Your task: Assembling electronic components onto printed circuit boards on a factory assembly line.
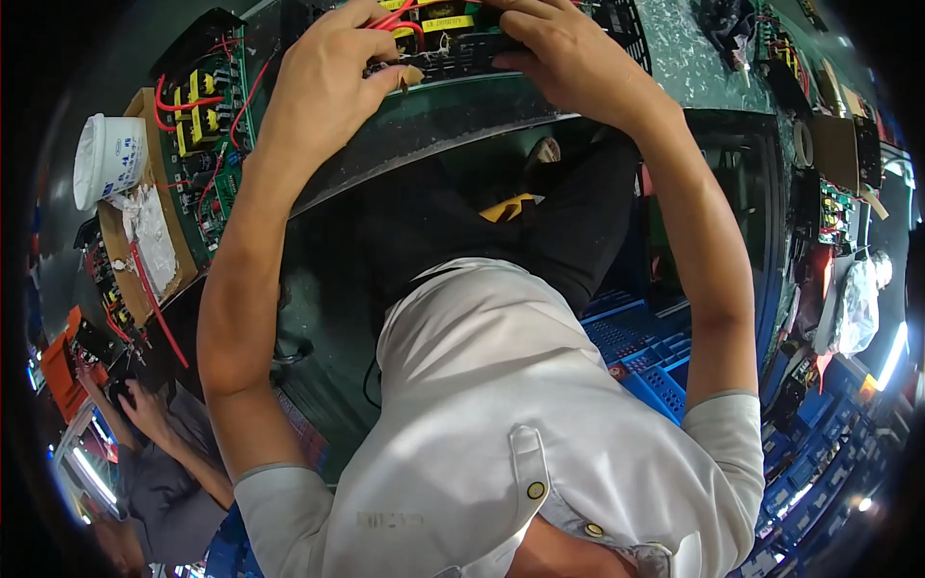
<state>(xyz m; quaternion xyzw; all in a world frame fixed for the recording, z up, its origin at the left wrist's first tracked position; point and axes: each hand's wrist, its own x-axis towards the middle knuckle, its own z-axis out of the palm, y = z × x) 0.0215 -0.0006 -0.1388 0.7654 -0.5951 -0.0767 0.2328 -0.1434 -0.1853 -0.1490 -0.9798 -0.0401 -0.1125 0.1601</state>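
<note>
At the top of the head view, a circuit assembly in a black vented case (462,64) lies on the bench, with yellow-wrapped parts (438,23) and thick red wires (409,30). My left hand (332,72) is over its left side, fingers curled beside the red wires. A small tan scrap (411,76) shows at its thumb tip. My right hand (568,60) bends over the right side, thumb low by the slotted edge and fingers drawn in. What either hand grips is hidden by the fingers and the frame's top edge.
Left of me stand another circuit board (207,144) with red wires, a white tub (111,159) and a cardboard box (135,260). Another person (169,462) works at lower left. Blue crates (655,356) sit below the bench. At right are a tape roll (803,144) and more boards.
</note>
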